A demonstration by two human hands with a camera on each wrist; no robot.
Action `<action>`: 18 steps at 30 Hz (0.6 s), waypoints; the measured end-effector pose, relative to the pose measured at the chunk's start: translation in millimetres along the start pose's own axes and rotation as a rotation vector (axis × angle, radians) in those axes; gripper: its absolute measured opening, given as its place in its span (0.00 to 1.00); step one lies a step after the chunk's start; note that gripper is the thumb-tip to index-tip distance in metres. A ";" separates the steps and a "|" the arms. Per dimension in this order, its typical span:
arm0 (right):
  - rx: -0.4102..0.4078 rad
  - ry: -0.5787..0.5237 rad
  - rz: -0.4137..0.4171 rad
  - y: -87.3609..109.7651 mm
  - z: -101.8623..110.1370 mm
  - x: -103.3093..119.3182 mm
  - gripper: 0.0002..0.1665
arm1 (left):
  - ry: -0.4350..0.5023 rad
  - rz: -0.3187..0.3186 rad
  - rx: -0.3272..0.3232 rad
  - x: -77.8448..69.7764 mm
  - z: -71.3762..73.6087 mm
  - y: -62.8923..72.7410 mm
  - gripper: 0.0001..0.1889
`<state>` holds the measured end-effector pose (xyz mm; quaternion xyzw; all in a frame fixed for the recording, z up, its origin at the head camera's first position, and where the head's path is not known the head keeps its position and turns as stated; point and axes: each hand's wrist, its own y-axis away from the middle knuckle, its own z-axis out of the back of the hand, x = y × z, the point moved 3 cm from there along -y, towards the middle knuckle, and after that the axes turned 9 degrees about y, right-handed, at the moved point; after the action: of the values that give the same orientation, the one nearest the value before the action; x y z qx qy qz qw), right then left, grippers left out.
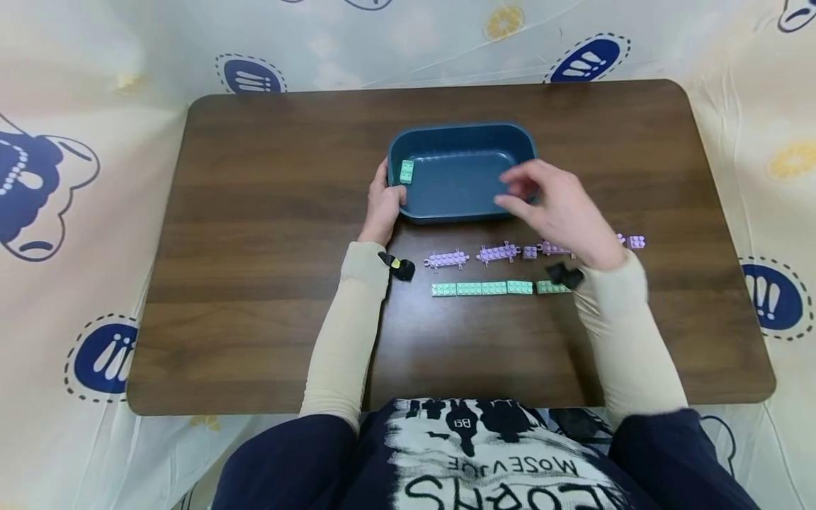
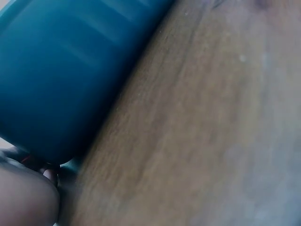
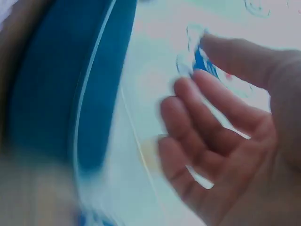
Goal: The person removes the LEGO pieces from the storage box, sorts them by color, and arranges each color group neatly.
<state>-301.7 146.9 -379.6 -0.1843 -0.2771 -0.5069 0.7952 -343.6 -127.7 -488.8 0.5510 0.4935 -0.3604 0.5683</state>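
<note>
A dark blue rectangular tray [image 1: 462,212] sits on the table, with a small green toy brick [image 1: 406,171] inside near its left wall. My left hand [image 1: 382,207] grips the tray's left end, thumb over the rim and fingers along the outside. In the left wrist view the tray's outer side [image 2: 61,70] fills the upper left. My right hand [image 1: 561,205] hovers over the tray's right end. Its fingers are loosely bent and hold nothing, as the right wrist view also shows around the palm [image 3: 235,174].
Nearer me lies a row of green bricks [image 1: 481,288], partly hidden by the right wrist. Between it and the tray runs a line of purple pieces [image 1: 499,252], some with side pegs, with a purple brick [image 1: 636,242] at the right. Everything stands on a brown wooden table [image 1: 268,248].
</note>
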 end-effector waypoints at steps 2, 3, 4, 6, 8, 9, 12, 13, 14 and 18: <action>0.025 -0.047 0.025 -32.0 -15.2 6.5 0.22 | -0.008 -0.003 0.003 2.7 -1.2 -0.3 0.48; 0.044 -0.059 0.031 -46.9 -24.3 8.2 0.22 | -0.011 0.000 0.005 4.3 -1.8 -0.3 0.48; 0.073 -0.065 0.026 -60.8 -33.8 9.4 0.22 | -0.014 0.002 0.004 5.8 -2.2 -0.1 0.48; 0.145 -0.029 0.000 -83.6 -51.2 12.2 0.24 | -0.023 0.014 0.002 8.4 -2.8 0.6 0.47; 0.208 0.016 -0.017 -99.6 -64.9 15.6 0.26 | -0.024 0.028 0.001 9.7 -2.9 1.8 0.46; 0.234 0.037 -0.023 -106.1 -70.2 17.6 0.27 | -0.025 0.032 0.000 9.7 -2.6 2.3 0.45; 0.292 0.109 -0.035 -120.7 -82.0 24.3 0.30 | -0.017 0.034 -0.003 7.4 -1.1 3.2 0.45; 0.302 0.130 -0.032 -124.4 -85.0 26.4 0.31 | -0.014 0.032 -0.004 6.0 -0.7 3.4 0.45; 0.313 0.154 -0.028 -127.8 -88.0 28.3 0.32 | -0.010 0.031 -0.002 4.6 -0.4 3.4 0.44; 0.339 0.201 0.005 -138.3 -98.4 34.4 0.37 | 0.006 0.023 0.008 -1.4 -0.2 3.3 0.44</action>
<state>-390.9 8.4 -432.9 0.0029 -0.2770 -0.4669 0.8398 -340.9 -127.3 -486.5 0.5600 0.4871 -0.3542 0.5689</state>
